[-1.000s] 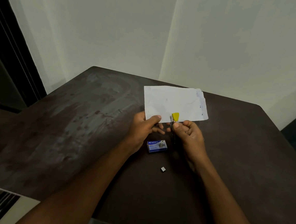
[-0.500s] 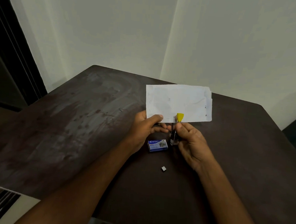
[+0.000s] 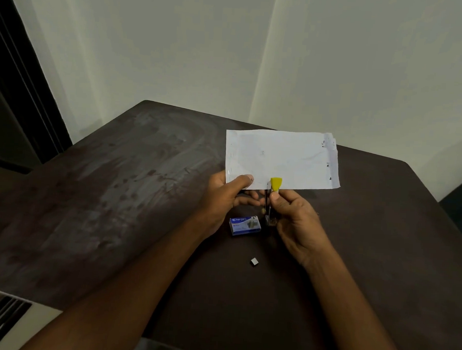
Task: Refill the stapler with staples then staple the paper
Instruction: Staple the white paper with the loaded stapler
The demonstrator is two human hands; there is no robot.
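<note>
My left hand (image 3: 225,194) pinches the lower left corner of a white sheet of paper (image 3: 281,158), holding it up above the dark table (image 3: 116,195). My right hand (image 3: 293,221) grips a small stapler (image 3: 273,193) with a yellow tip, held upright; its jaws sit over the paper's bottom edge near the middle. A blue box of staples (image 3: 244,226) lies on the table below my hands. A small grey strip of staples (image 3: 254,261) lies nearer to me.
The table stands in a corner between two pale walls (image 3: 337,60). A dark door frame (image 3: 18,83) runs along the left. A light-coloured surface with slats (image 3: 0,320) shows at the bottom left.
The paper has been raised and levelled a little. My right hand has turned the stapler more upright, its yellow tip now at the paper's lower edge.
</note>
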